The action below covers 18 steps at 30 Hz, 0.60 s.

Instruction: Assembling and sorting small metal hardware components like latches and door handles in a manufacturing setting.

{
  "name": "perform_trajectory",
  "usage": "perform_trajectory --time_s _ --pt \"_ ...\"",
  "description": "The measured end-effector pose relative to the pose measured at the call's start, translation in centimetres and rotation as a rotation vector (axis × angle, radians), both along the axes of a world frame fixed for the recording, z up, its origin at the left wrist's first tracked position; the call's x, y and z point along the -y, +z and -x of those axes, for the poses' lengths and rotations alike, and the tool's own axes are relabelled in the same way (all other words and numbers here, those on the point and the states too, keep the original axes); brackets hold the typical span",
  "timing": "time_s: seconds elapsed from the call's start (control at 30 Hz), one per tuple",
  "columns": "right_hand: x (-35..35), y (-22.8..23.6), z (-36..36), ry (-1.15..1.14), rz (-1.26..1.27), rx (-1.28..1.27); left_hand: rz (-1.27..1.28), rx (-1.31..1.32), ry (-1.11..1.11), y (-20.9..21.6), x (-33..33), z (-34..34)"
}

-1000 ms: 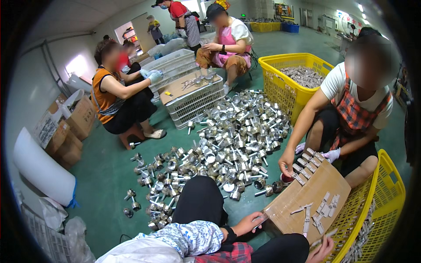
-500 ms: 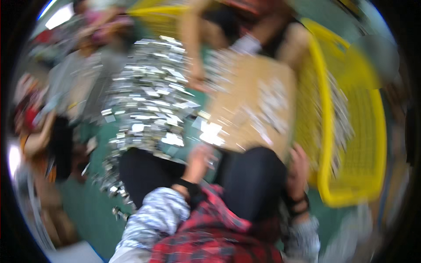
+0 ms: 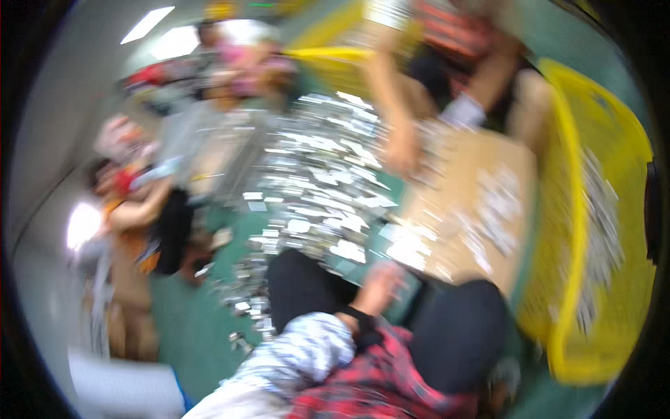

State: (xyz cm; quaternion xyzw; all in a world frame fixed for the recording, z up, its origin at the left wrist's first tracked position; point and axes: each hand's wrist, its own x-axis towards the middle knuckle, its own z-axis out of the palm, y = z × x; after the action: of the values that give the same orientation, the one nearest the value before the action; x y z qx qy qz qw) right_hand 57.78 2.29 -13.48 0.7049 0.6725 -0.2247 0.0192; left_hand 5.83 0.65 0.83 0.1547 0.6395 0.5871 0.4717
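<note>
My left hand (image 3: pixel 380 286), with a black band at the wrist and a patterned sleeve, is between my knees near the front edge of a brown cardboard sheet (image 3: pixel 457 188). Motion smears its fingers, and I cannot see whether anything is in them. My right hand does not show clearly; a blurred grey and brown shape lies beside my right knee. Left of the cardboard spreads a large heap of small shiny metal pieces (image 3: pixel 317 167). Several pale pieces (image 3: pixel 499 209) lie on the cardboard. Across from me, a co-worker's hand (image 3: pixel 401 150) reaches down at the heap's edge.
A yellow plastic basket (image 3: pixel 572 279) holding pale strips (image 3: pixel 600 237) stands on the right. Another yellow basket (image 3: pixel 328 63) is at the back. Further people sit at the left and far left. The green floor (image 3: pixel 202 328) has scattered metal pieces on it.
The whole view has swung, so everything sits further right and lower. My right hand, earlier beside my right knee, no longer shows clearly. My left hand stays between the knees.
</note>
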Motion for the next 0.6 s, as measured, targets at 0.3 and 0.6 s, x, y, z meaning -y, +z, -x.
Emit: perform_trajectory --time_s 0.3,0.6 --pt "0.5 8.2 1.4 0.113 -0.125 -0.093 -0.017 0.041 0.095 -1.4 3.8 2.1" --pt "6.6 21.3 5.4 0.304 -0.259 -0.294 -0.085 0.031 0.085 -2.5 5.1 3.3"
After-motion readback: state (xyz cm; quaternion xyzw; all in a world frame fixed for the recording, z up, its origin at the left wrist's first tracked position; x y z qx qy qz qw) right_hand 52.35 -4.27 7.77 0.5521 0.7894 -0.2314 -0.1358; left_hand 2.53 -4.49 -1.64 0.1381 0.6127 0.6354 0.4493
